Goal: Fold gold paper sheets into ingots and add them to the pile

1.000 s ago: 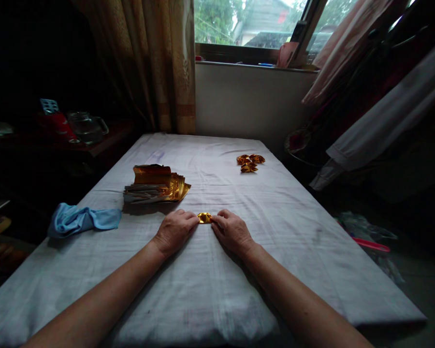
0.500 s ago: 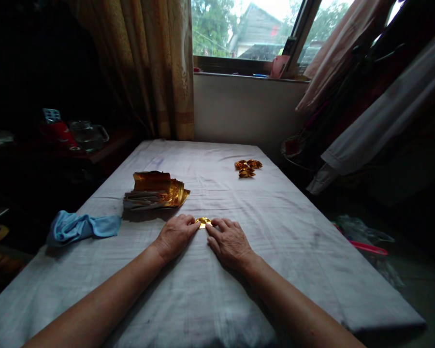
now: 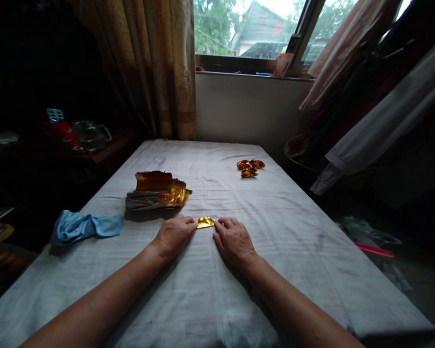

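A small folded piece of gold foil paper [image 3: 206,222] lies low on the white cloth between my two hands. My left hand [image 3: 177,234] pinches its left end, fingers closed. At the right end, the fingertips of my right hand [image 3: 235,239] are closed on the other tip. Beyond my left hand rests a stack of gold foil paper sheets [image 3: 155,191], fanned toward the right. Farther off on the right sit three folded gold foil pieces [image 3: 249,172], close together.
A crumpled light blue cloth [image 3: 87,227] lies at the left of the table [image 3: 293,270]. A glass jug [image 3: 90,135] and a red container [image 3: 63,135] stand on a dark side surface. Clothes [image 3: 377,121] hang at the right, and a pink cup [image 3: 282,65] is on the windowsill.
My hands have drawn slightly apart, so more of the folded gold foil paper shows between them. The whole view has shifted a little.
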Motion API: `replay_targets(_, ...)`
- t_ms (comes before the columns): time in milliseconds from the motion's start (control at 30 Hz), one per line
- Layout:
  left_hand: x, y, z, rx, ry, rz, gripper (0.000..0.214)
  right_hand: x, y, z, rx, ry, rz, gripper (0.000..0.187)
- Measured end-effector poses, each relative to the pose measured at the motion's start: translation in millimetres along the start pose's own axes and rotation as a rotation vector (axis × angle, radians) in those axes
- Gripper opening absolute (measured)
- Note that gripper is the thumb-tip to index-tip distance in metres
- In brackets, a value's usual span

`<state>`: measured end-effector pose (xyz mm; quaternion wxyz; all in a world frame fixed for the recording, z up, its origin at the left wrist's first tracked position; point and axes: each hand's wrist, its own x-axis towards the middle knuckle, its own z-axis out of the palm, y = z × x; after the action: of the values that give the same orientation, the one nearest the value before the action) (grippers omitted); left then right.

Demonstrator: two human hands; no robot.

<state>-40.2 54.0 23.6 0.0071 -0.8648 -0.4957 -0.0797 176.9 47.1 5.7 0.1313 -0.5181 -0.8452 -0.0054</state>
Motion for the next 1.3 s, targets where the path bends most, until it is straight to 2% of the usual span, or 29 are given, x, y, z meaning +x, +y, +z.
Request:
replay_targets(100,7,-1,-2.6,-0.055,-0.014,-0.079,0.012,11,6,-4,0.012,-0.066,-0.008,0.023)
replay_targets(167,12,2,-0.6,-0.077,-0.002,-0.159,0.015,16,9,-4,0.036,-0.075,-0.018,0.021)
replay_targets(300,20,10,8.6,-0.084,0.042,-0.307,0.022,17,12,6,0.088,0.033,-0.023,0.020)
replay_targets(433,21,13,14.2,-0.107,0.041,-0.340,0.016,13,13,16,0.123,0.141,-0.029,0.017)
replay_targets(600,14,8,19.1,-0.123,0.072,-0.280,0.006,14,24,16,0.184,0.164,-0.070,0.014)
replay_targets(800,5,11,20.2,-0.083,0.195,-0.066,0.019,27,46,13,0.314,0.044,-0.197,0.012)
replay_targets(900,4,12,16.6,-0.075,0.195,-0.052,0.020,30,51,14,0.327,0.054,-0.234,0.019)
replay_targets(1000,7,9,15.8,-0.075,0.191,-0.068,0.016,31,50,15,0.300,0.080,-0.236,0.018)
replay_targets(1300,12,7,19.9,-0.023,0.212,-0.055,0.019,33,40,17,0.101,0.199,-0.302,0.020)
